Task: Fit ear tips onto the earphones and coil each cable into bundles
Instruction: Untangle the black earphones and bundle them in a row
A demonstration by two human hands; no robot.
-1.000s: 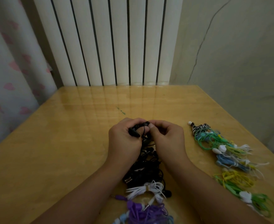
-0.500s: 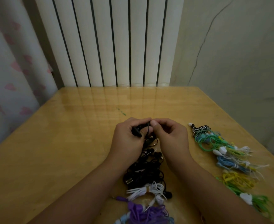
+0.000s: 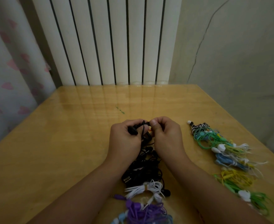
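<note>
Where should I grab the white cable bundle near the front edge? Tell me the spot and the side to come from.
Pinch the white cable bundle at its tied waist, where the band cinches the strands into the narrowest, firmest part. Come from above with the right hand: the loops fan out loose at both ends, black earphones crowd its far side, and the purple earphones lie just in front.

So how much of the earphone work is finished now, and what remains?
Done, apparently: the row of coloured bundles at the right. In hand: the left hand and right hand hold a black earphone. Left: the black pile and purple earphones nearer the person.
</note>
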